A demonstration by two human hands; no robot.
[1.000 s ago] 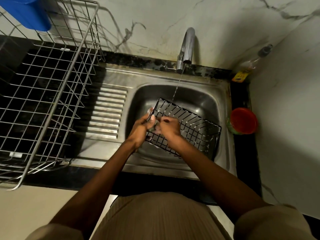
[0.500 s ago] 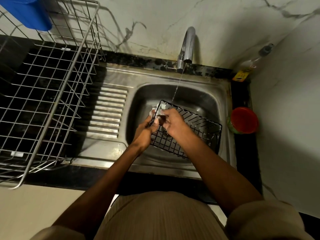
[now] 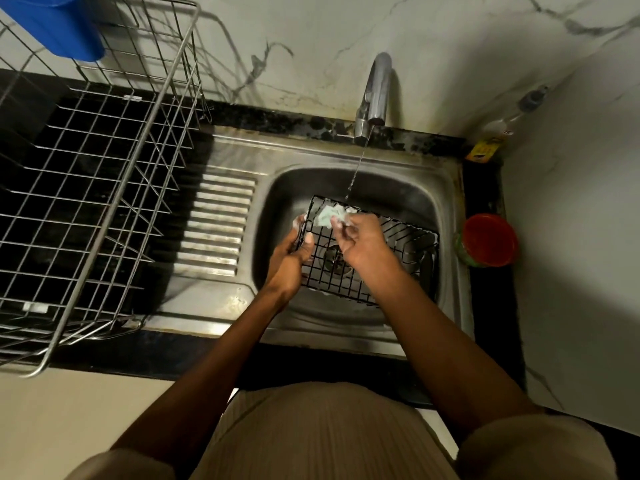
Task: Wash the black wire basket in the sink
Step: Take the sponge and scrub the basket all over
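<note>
1. The black wire basket (image 3: 367, 258) sits tilted inside the sink (image 3: 446, 209), over the drain, with its far edge under the thin stream from the tap (image 3: 375, 91).
2. My left hand (image 3: 289, 258) grips the basket's left rim, fingers curled round the wire, and holds it steady.
3. My right hand (image 3: 360, 237) pinches a pale, soapy scrub pad (image 3: 329, 214) and presses it against the basket's far left corner.
4. Foam shows on the pad and on my fingertips, so I judge the scrubbing is in progress, not finished.
5. Only that corner is under the pad now; the right side and the near edge look dark and free of suds, so I guess they are yet to be scrubbed.
6. A full rinse under the water remains after that.
7. The big steel dish rack (image 3: 104, 188) stands on the counter to the left, a likely place for the basket once clean.
8. A red cup (image 3: 488, 240) stands just beside the sink on the right.
</note>
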